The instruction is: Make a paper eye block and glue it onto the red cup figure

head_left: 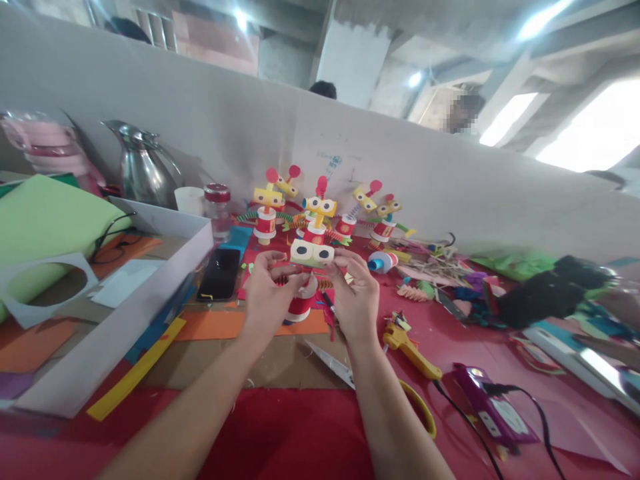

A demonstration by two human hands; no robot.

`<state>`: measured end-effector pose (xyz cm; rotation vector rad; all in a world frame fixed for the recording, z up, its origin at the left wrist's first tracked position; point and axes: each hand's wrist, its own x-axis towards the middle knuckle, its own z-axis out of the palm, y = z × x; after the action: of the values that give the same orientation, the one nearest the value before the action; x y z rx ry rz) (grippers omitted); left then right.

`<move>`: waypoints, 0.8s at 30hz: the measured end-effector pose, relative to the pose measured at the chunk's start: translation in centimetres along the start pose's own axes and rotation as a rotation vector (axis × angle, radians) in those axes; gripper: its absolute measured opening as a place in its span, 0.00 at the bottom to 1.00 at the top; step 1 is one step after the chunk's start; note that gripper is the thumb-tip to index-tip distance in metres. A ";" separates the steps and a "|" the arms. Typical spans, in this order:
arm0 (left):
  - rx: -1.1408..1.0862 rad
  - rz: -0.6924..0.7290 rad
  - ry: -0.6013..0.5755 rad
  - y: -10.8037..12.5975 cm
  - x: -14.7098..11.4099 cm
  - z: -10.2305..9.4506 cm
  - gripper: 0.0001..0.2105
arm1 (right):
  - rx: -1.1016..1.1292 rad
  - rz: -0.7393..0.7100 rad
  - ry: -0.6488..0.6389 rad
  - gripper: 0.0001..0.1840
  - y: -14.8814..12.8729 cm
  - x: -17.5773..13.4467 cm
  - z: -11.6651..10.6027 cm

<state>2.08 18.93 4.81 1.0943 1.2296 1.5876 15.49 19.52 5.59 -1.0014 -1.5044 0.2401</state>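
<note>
A pale yellow paper head [313, 253] with two black-and-white eyes is held up in front of me. My right hand [359, 290] pinches its right end between thumb and fingers. Curled around its left side is my left hand [270, 290], closed, with the thumb just below the head. Beneath the head stands a red-and-white paper cup body [301, 308] with folded paper spring arms; whether the two are joined is hidden. Behind my hands stand several finished cup figures [265, 217] with yellow heads and red discs on top.
Scissors [330, 363] lie under my right forearm. To the right are a yellow glue gun [413, 350] and a purple power strip [495, 407] with cords. At left are a white box [120, 307], a phone [219, 273] and a steel jug [143, 163]. Paper scraps [430, 263] pile up right.
</note>
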 end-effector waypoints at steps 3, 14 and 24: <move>-0.001 0.000 0.001 0.0 0.0 0.0 0.23 | 0.011 0.010 0.008 0.06 0.1 0.1 -0.1; -0.011 0.002 0.012 0.4 -0.1 0.2 0.23 | 0.061 0.001 0.011 0.05 0.3 0.1 0.3; -0.053 0.005 -0.002 0.3 0.1 0.4 0.24 | 0.064 0.027 -0.025 0.05 0.6 -0.2 0.4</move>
<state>2.35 19.04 5.20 1.0662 1.1769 1.6136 15.35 19.92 4.98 -0.9717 -1.4969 0.3191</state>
